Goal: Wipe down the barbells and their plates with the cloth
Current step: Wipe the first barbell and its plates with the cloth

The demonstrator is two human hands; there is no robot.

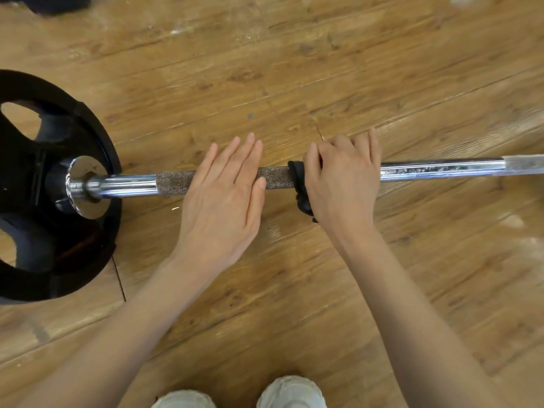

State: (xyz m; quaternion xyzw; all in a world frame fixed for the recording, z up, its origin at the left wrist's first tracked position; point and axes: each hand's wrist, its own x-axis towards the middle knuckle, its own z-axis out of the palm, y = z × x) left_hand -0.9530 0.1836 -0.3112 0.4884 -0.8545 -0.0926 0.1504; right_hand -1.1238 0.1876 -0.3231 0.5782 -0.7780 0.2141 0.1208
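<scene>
Barbell (294, 178) lying flat across the wooden floor (323, 69), running from the left edge to the right edge. Chrome near the left end, then a dull knurled stretch (173, 182), then chrome again (441, 169) toward the right, flecked with dark spots. Black plate (44, 187) with cut-out grips mounted on the left end, standing on its rim on the floor, a shiny collar (88, 187) at its hub.

Black cloth (301, 187) wrapped round the bar just past the knurled stretch, one tail hanging below the bar. Right hand (344, 181) clenched over the cloth and the bar, fingers curled across the top. Left hand (223, 195) released, laid flat with the palm down on the knurled stretch, fingers straight and pointing away, grasping nothing. Hands just beside each other, a short length of bar showing between them.

Two pale shoe tips (238, 396) at the near edge of the floor. Something dark (50, 2) on the floor at the far left corner, too cropped to identify.
</scene>
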